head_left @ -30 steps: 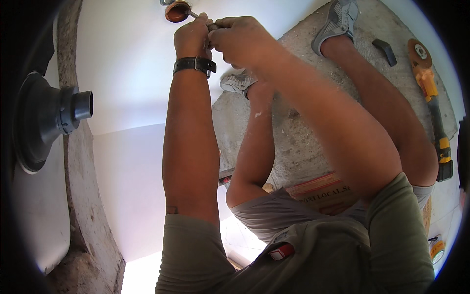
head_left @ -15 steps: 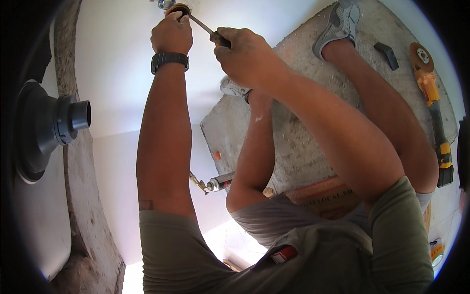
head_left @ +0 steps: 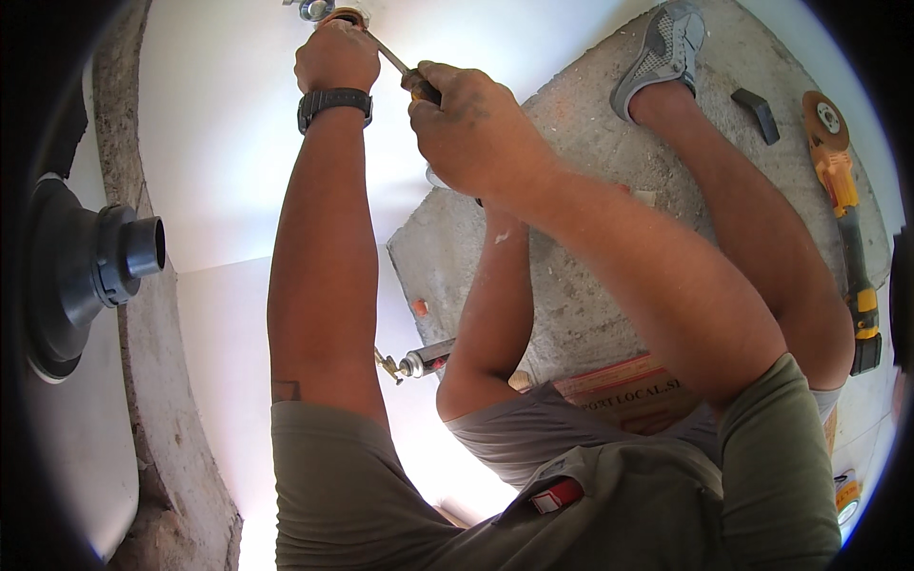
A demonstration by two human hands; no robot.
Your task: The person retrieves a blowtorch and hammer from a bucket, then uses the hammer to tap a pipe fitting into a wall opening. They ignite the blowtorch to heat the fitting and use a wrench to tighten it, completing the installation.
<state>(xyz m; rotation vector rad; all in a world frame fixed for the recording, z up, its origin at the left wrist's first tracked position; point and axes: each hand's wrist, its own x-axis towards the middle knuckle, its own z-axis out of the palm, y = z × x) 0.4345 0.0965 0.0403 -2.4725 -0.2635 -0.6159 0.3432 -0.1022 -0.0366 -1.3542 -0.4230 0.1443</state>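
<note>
At the top edge my left hand (head_left: 336,63) is closed against a reddish-brown round ring (head_left: 345,14), its fingers mostly hidden behind the back of the hand. A shiny round metal fitting (head_left: 315,9) sits just left of that ring, on the white surface. My right hand (head_left: 481,133) grips the dark handle of a screwdriver (head_left: 391,56). Its metal shaft slants up and left, with the far end at the ring; the exact contact point is too small to make out.
A dark grey plastic flanged fitting (head_left: 81,281) is at left, beside a rough concrete edge (head_left: 181,371). On the concrete slab (head_left: 581,305) at right lie an angle grinder (head_left: 836,181) and a black angled piece (head_left: 757,114). A gas canister torch (head_left: 424,360) lies near my left knee.
The view has shifted slightly. My right hand has dropped a little and turned, tilting the screwdriver more steeply. My left hand stays at the ring.
</note>
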